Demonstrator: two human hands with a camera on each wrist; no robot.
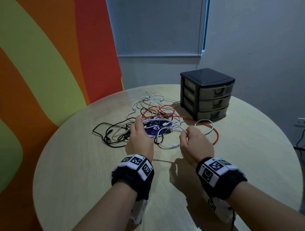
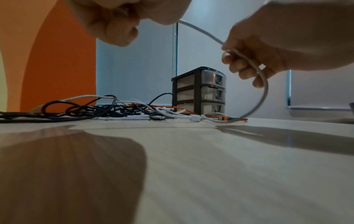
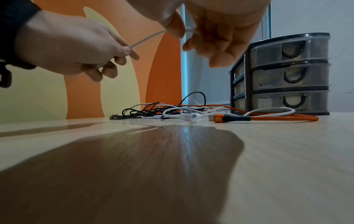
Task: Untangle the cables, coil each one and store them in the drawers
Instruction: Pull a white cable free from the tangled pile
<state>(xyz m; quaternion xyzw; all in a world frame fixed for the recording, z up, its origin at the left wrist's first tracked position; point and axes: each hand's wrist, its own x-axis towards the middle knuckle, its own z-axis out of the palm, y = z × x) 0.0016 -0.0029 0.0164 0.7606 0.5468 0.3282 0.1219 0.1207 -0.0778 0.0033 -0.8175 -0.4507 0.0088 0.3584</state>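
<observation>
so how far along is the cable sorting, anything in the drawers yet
Nothing looks done: all three drawers of the drawer unit are shut and no coiled cable lies on the table. In hand: the left hand and right hand hold one white cable stretched between them, lifted above the pile. Left: the black cables, the orange cable and other white ones lie tangled.

Both forearms reach forward, banded at the wrists. The left hand [image 1: 138,137] and the right hand [image 1: 195,144] hover side by side, fingers curled in a pinching grip.
</observation>
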